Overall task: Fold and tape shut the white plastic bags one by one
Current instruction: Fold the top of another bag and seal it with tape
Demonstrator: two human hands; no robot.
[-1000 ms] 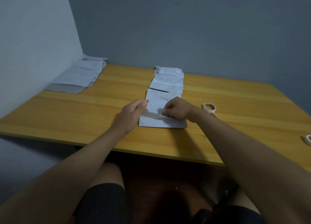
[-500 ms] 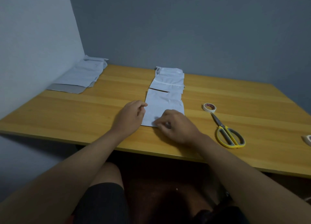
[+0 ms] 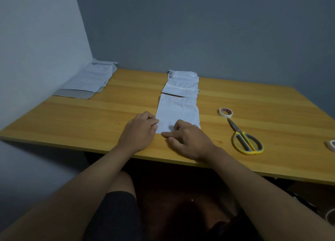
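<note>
A white plastic bag (image 3: 177, 112) lies flat on the wooden table (image 3: 90, 121) in front of me. My left hand (image 3: 139, 132) rests on its near left corner, fingers curled against the edge. My right hand (image 3: 188, 141) presses on the bag's near edge with fingers spread over it. Behind this bag lies a stack of white bags (image 3: 182, 85). A roll of tape (image 3: 225, 112) sits to the right, with yellow-handled scissors (image 3: 244, 139) just nearer than it.
A pile of white and grey bags (image 3: 88, 83) leans in the far left corner against the wall. Another tape roll (image 3: 331, 145) shows at the right edge. My knees are under the table's near edge.
My right hand slid from the middle of the bag down to its near edge, uncovering the scissors. The left hand stayed at the left corner.
</note>
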